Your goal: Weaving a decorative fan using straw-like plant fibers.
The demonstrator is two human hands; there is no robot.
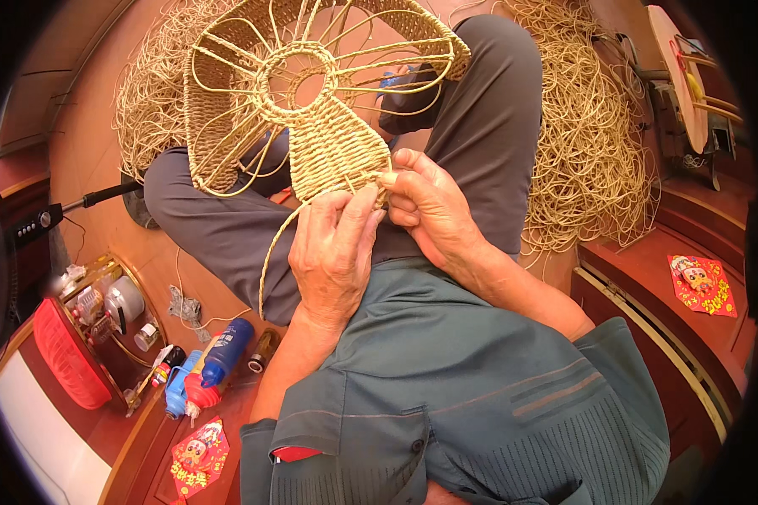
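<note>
A half-woven straw-coloured basket frame (312,109) with a ring and bare spokes rests on my lap, over grey trousers. My left hand (333,252) pinches its lower woven edge, and a loose strand (271,252) curves down from it. My right hand (429,210) grips the same edge from the right, fingers closed on the weave. The two hands touch at the rim of the woven panel.
Heaps of loose rattan strands (589,143) lie on the floor at right and at upper left (147,93). Low left are a round tray (101,320) with small items, a red basket (63,358) and blue bottles (215,362). A wooden step (648,278) runs at right.
</note>
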